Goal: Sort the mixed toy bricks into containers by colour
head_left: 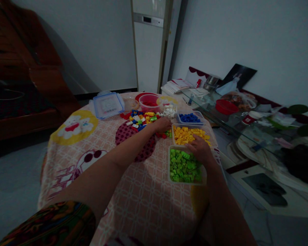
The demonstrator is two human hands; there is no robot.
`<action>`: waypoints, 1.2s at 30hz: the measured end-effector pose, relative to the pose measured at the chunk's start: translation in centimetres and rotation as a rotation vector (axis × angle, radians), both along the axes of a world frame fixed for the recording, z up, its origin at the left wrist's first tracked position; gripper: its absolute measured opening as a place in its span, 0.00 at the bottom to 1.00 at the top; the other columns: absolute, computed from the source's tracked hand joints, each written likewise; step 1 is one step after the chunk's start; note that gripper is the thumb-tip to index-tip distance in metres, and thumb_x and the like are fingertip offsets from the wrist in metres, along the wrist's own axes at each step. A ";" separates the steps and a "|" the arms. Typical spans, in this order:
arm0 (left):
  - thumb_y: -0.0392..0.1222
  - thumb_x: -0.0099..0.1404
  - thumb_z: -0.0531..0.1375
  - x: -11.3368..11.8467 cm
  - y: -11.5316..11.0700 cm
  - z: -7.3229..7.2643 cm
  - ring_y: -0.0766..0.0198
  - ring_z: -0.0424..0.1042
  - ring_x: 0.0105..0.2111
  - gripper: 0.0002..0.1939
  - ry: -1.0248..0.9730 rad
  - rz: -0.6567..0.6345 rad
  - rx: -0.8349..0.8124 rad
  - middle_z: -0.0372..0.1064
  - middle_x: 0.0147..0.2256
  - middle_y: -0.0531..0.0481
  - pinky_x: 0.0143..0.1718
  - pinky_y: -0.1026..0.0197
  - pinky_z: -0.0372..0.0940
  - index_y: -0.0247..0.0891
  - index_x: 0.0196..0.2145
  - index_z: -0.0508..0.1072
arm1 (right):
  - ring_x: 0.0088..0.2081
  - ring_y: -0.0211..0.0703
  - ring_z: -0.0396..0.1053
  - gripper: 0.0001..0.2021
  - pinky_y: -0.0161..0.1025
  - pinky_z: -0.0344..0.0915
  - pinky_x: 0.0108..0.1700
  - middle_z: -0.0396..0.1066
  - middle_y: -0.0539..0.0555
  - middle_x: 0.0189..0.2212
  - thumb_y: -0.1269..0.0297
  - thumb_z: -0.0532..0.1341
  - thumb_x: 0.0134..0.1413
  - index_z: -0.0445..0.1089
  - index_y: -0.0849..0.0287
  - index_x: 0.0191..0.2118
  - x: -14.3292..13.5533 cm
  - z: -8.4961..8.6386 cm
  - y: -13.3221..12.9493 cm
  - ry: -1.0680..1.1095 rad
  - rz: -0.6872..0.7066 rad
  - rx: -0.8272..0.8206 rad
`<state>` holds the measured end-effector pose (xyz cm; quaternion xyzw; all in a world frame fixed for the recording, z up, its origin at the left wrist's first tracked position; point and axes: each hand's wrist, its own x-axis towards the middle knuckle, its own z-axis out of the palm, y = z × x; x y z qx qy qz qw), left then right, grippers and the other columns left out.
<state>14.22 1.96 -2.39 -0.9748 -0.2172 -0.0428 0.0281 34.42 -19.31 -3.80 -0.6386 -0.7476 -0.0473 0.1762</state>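
Note:
My left hand (163,125) reaches across to the right side of a pile of mixed toy bricks (142,119), near a few red and green bricks (166,134). Its fingers point down and away, too dark and small to make out any hold. My right hand (199,149) is over the shared edge of two plastic tubs, fingers apart with no brick visible in them. The farther tub (172,136) holds yellow bricks (186,135); the nearer tub (169,171) holds green bricks (183,165). Behind them stands a tub of blue bricks (190,118).
White bricks (169,111) lie beside a pink round bowl (149,106) with red bricks inside. A clear lid with blue trim (108,105) is at the back left of the cloth-covered table (138,198). A cluttered glass shelf (246,128) stands to the right.

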 end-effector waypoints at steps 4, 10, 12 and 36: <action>0.38 0.70 0.55 -1.3 -1.7 0.0 0.58 0.77 0.39 0.15 -0.052 -0.042 -0.087 0.81 0.39 0.43 0.45 0.60 0.67 0.38 0.36 0.82 | 0.52 0.57 0.73 0.16 0.52 0.65 0.60 0.79 0.61 0.36 0.63 0.57 0.66 0.77 0.55 0.28 -0.1 0.3 -0.1 0.031 -0.046 0.031; 0.45 0.72 0.55 -2.2 -5.0 0.4 0.58 0.77 0.36 0.16 -0.112 0.007 -0.109 0.81 0.36 0.43 0.41 0.60 0.65 0.37 0.36 0.82 | 0.58 0.58 0.70 0.15 0.53 0.65 0.60 0.80 0.62 0.38 0.64 0.58 0.66 0.78 0.54 0.28 -0.1 0.2 -0.1 0.037 -0.050 0.050; 0.46 0.71 0.57 -2.3 -5.9 0.3 0.56 0.77 0.39 0.16 -0.122 0.028 -0.096 0.81 0.39 0.42 0.43 0.58 0.66 0.37 0.40 0.82 | 0.57 0.57 0.70 0.14 0.51 0.66 0.58 0.80 0.61 0.37 0.64 0.59 0.66 0.78 0.54 0.29 0.0 0.2 -0.1 0.061 -0.048 0.053; 0.44 0.66 0.64 -2.8 -10.2 -0.8 0.53 0.75 0.43 0.10 -0.207 0.086 -0.192 0.80 0.40 0.41 0.53 0.53 0.61 0.36 0.38 0.82 | 0.43 0.51 0.73 0.14 0.46 0.68 0.49 0.77 0.62 0.45 0.57 0.63 0.61 0.74 0.56 0.25 -0.5 0.2 0.1 0.146 -0.178 0.106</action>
